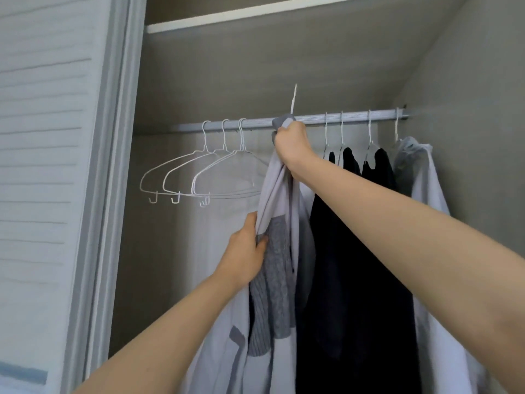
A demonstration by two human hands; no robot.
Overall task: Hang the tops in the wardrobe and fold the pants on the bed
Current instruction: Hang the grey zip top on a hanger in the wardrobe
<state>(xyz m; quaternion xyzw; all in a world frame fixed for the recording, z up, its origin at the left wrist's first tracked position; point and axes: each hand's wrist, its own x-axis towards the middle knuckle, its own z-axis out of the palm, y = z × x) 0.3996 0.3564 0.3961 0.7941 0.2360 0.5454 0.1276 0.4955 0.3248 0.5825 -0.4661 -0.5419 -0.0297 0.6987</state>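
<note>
Wardrobe rail [255, 124] bears hangers [204, 172], tops; hands [292, 143] grip one.

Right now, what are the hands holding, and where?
Both hold the pale grey top with knitted grey panels: the right hand grips its neck by the rail, the left hand pinches its front edge lower down.

Open stretch of rail [255, 125] lying between three empty wire hangers [199, 172] crowding its left end and dark tops [355, 223] hanging toward its right end, pale top [272, 194] filling part of that gap, shelf [227, 22] closing off above.
</note>
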